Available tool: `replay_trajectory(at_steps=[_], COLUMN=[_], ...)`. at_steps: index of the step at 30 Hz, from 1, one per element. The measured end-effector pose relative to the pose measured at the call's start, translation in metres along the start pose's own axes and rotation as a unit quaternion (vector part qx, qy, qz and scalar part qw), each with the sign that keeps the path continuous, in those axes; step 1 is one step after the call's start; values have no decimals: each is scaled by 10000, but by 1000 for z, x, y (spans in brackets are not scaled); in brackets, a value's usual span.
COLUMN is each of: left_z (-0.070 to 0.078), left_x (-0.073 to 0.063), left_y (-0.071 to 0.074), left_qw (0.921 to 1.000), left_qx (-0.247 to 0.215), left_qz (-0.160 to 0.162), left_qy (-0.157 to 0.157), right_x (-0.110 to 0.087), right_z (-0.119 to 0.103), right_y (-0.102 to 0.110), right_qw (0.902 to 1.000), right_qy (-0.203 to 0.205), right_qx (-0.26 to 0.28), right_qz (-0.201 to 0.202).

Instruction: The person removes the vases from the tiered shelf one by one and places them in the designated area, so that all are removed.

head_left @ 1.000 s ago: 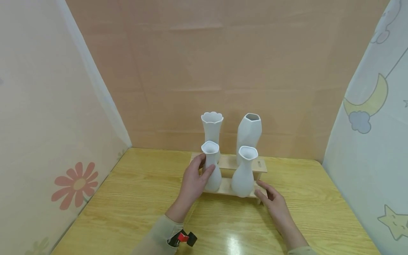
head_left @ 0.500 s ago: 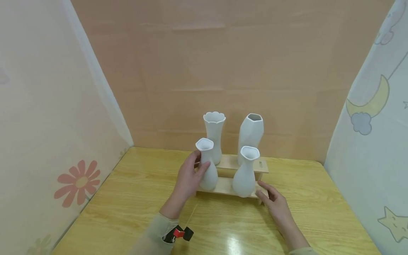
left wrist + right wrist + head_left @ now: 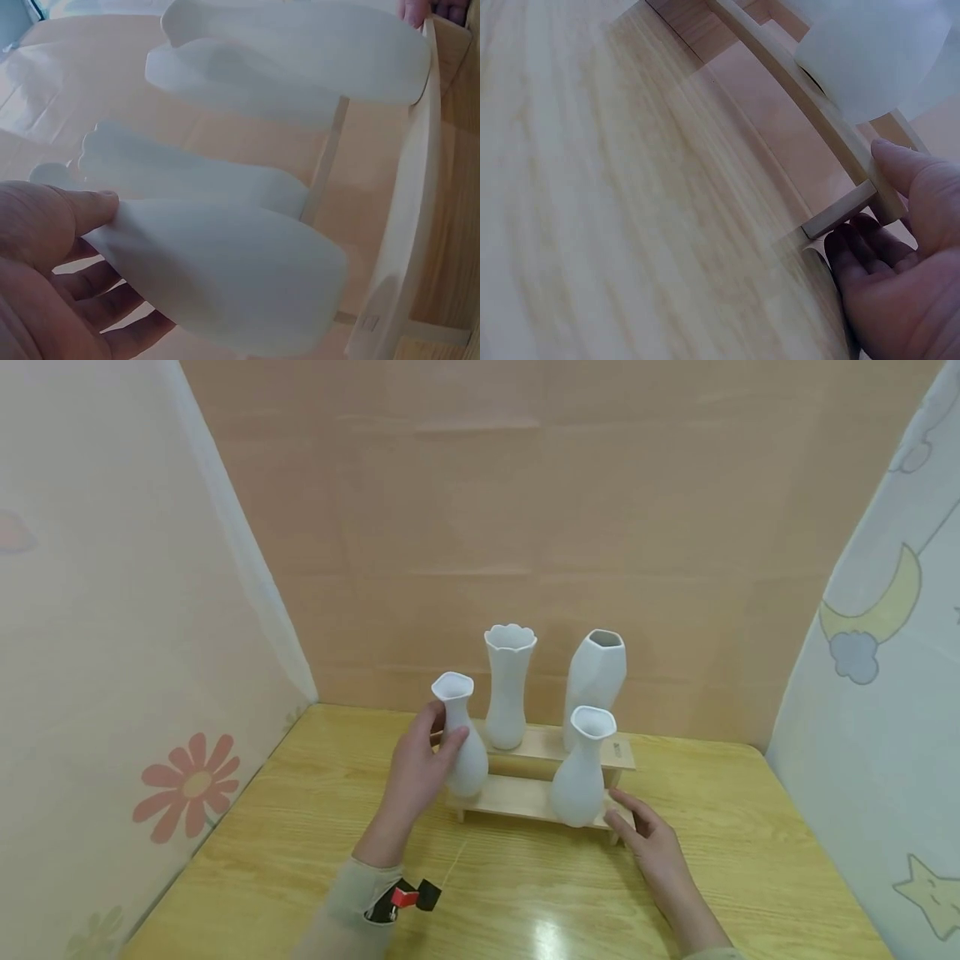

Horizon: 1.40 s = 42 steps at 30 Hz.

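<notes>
My left hand point(image 3: 420, 767) grips a white bulbous vase point(image 3: 468, 762) by its neck, thumb in front and fingers behind. That vase tilts to the left over the left end of the lower shelf of a two-tier wooden stand point(image 3: 513, 795). In the left wrist view its base point(image 3: 330, 285) shows a gap to the shelf's front edge. My right hand point(image 3: 651, 847) holds the stand's right end, with the thumb point(image 3: 900, 161) against the board and curled fingers below, beside the leg. A similar white vase point(image 3: 577, 785) stands upright on the lower shelf's right side.
On the upper tier stand a scallop-rimmed white vase point(image 3: 507, 693) at left and a faceted white vase point(image 3: 596, 677) at right. A wood-grain table point(image 3: 300, 835) bears the stand. Behind is a tan cloth backdrop point(image 3: 487, 527), with printed cloths point(image 3: 112, 652) at the sides.
My left hand has moved the front-left vase leftward and slightly up, tilting it and baring more of the lower shelf. My right hand stays at the stand's right end.
</notes>
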<state>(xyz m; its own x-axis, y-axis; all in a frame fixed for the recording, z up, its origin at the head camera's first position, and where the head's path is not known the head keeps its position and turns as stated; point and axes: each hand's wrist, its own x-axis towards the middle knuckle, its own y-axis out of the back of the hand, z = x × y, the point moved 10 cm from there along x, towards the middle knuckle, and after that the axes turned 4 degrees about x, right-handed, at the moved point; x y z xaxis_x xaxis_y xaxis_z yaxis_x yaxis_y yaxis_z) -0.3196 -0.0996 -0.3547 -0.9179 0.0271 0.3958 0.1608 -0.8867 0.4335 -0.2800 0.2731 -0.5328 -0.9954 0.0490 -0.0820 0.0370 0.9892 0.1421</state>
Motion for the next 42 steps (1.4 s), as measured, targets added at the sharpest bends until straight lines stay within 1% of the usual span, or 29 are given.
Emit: replay_trajectory(at_steps=[7, 16, 21, 23, 29, 35, 42], left_z=[-9, -17, -28, -33, -45, -63, -78], left_x=[3, 9, 12, 13, 15, 19, 21], left_y=[15, 32, 36, 37, 36, 32, 25], left_qw=[9992, 9982, 9973, 9971, 9963, 9946, 9931], left_qx=[278, 379, 382, 346, 307, 250, 191], left_qz=[142, 398, 526, 556, 709, 942, 1101], left_qy=[240, 236, 349, 392, 375, 343, 346], right_x=[0, 0, 0, 0, 0, 1, 1], right_z=[3, 4, 4, 4, 4, 4, 5], right_y=[0, 1, 2, 3, 3, 3, 3], right_qw=[10000, 10000, 9999, 9999, 10000, 10000, 9999], right_qy=[-44, -83, -122, -119, -41, -24, -62], right_qx=[27, 32, 13, 10, 51, 75, 87], right_qz=[-41, -43, -47, -34, -21, -17, -25])
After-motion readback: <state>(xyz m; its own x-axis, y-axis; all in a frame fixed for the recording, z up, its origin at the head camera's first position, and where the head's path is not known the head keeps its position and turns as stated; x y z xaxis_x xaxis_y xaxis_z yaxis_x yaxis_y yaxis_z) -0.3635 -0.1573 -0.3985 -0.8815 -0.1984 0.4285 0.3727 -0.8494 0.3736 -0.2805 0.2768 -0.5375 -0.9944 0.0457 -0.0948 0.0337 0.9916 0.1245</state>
